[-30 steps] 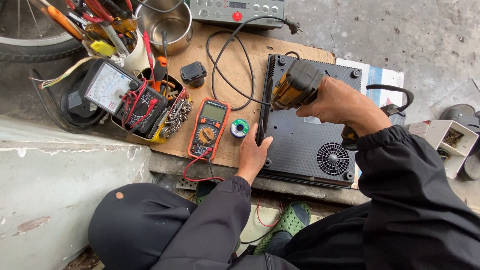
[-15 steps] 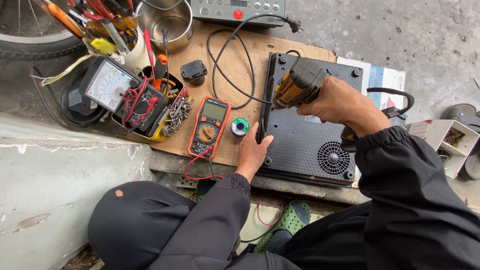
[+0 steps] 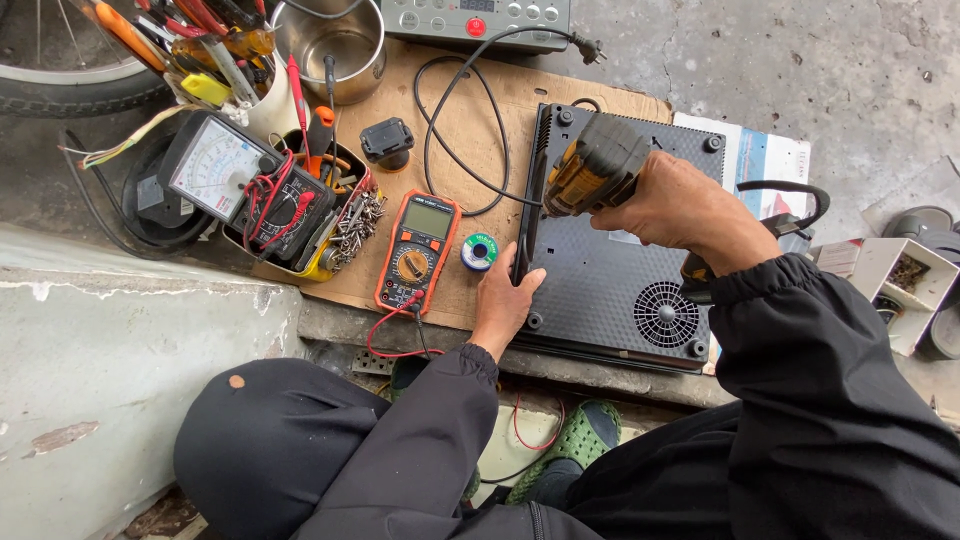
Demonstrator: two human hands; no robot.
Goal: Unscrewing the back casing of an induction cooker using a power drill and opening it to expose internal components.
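Observation:
My right hand (image 3: 672,205) grips a yellow and black cordless drill (image 3: 592,165), held upright over the near left part of a black appliance (image 3: 610,290) lying bottom side up, with a round fan grille (image 3: 665,314) at its near right. My left hand (image 3: 505,303) rests on the appliance's near left edge, fingers bent over the rim. The drill's bit is hidden beneath the tool body. The appliance lies partly on a sheet of cardboard (image 3: 470,135).
An orange multimeter (image 3: 417,251) with red leads and a small solder roll (image 3: 480,251) lie left of my left hand. Further left are an analog meter (image 3: 215,170), a tray of screws (image 3: 355,222), a tool holder (image 3: 215,60) and a metal pot (image 3: 340,45). A black power cord (image 3: 460,120) loops on the cardboard.
Both hands and the drill stay in nearly the same spot over the appliance; only the view has shifted slightly.

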